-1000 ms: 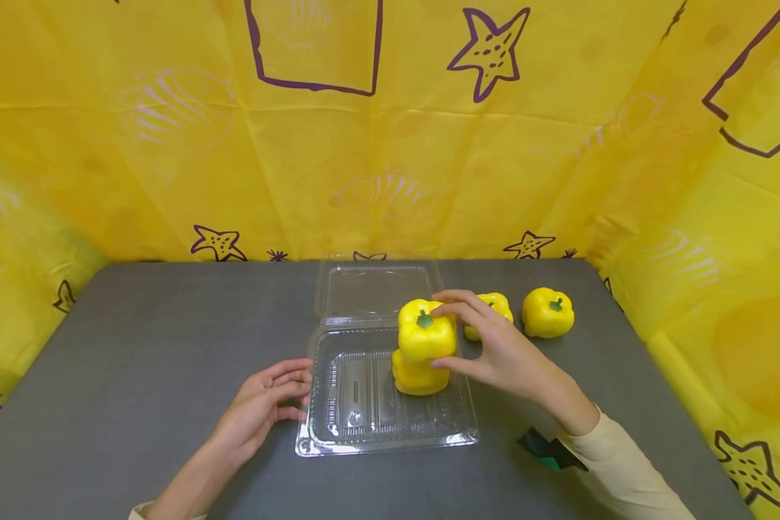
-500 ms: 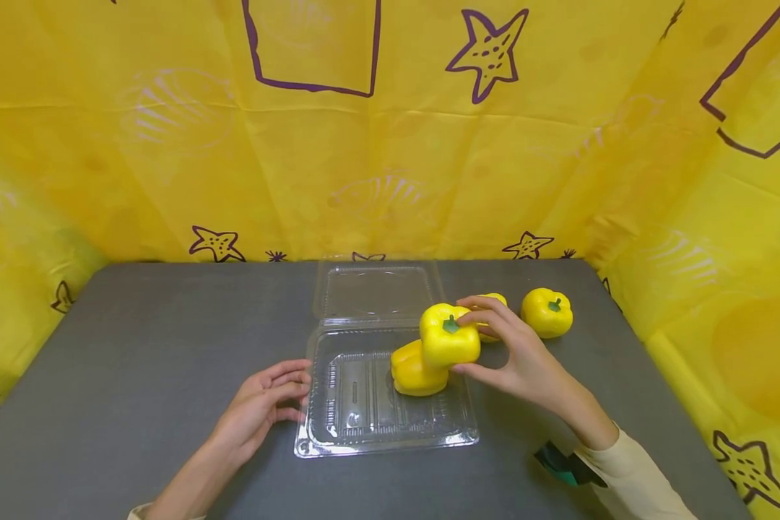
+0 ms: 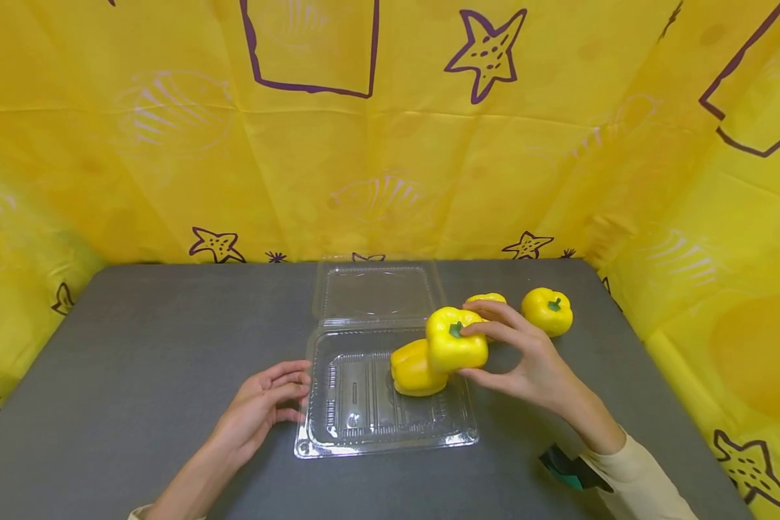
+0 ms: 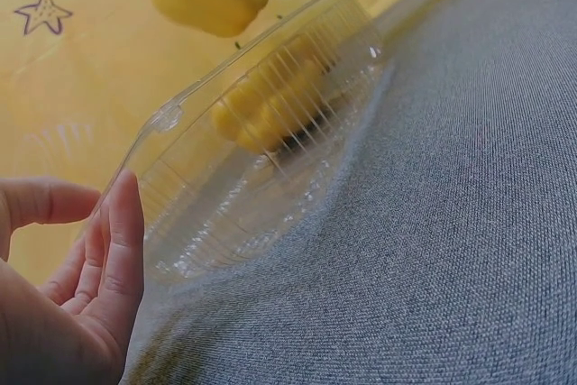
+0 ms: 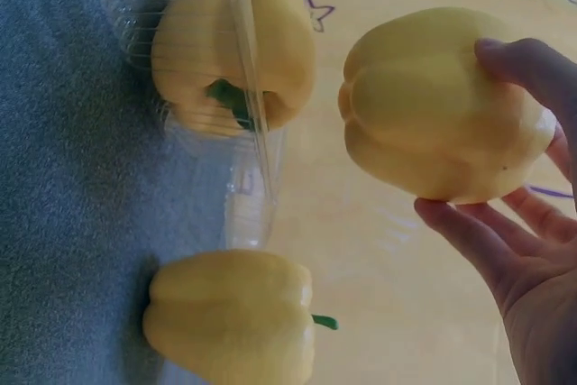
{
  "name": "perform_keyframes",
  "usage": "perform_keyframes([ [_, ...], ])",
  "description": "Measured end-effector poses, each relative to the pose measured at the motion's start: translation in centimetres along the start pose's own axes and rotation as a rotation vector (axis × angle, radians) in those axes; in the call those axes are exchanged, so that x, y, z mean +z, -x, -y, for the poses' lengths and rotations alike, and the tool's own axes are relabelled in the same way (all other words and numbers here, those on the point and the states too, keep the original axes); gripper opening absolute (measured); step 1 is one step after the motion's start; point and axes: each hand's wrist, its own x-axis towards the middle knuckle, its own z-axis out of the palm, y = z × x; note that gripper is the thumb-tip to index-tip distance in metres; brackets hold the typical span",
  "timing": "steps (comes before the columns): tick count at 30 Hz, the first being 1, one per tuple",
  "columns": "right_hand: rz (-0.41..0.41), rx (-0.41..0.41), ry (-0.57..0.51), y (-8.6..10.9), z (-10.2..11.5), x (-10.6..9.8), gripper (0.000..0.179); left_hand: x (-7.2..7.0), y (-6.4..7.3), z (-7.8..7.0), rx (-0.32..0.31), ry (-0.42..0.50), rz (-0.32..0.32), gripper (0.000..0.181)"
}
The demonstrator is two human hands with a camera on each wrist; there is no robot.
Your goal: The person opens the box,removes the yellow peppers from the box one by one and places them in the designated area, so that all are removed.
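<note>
My right hand (image 3: 526, 357) grips a yellow bell pepper (image 3: 455, 350) with its green stem up. In the right wrist view this bell pepper (image 5: 433, 105) is off the table, pinched between thumb and fingers. A second bell pepper (image 3: 412, 372) lies on its side in the clear plastic container (image 3: 364, 448), partly hidden by the held one. The container's hinged lid (image 3: 380, 292) lies folded back. My left hand (image 3: 266, 404) pinches the container's left rim, as the thumb and fingers in the left wrist view show.
Behind the right hand stands another bell pepper (image 3: 487, 297), mostly covered. One more bell pepper (image 3: 546, 312) sits at the table's back right. A yellow printed cloth (image 3: 390, 144) hangs behind the grey table (image 3: 169, 325) and along its sides.
The right hand has moved rightward with its bell pepper, from above the one in the container toward the container's right side. The left hand and container have stayed put.
</note>
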Motion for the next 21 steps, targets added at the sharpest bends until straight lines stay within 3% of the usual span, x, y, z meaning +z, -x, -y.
perform_keyframes([
  [6,-0.029,-0.044,-0.043,0.6,-0.4,-0.1,0.041,0.0,0.0,0.0,-0.003,0.000,0.001,0.050],
  [13,-0.037,0.032,-0.045,1.5,-0.6,-0.5,0.063,0.0,0.0,0.0,-0.001,0.000,-0.004,0.049],
  [21,-0.041,0.121,-0.024,2.8,-0.6,-1.1,0.061,0.0,0.0,0.0,0.004,-0.005,-0.001,0.050],
])
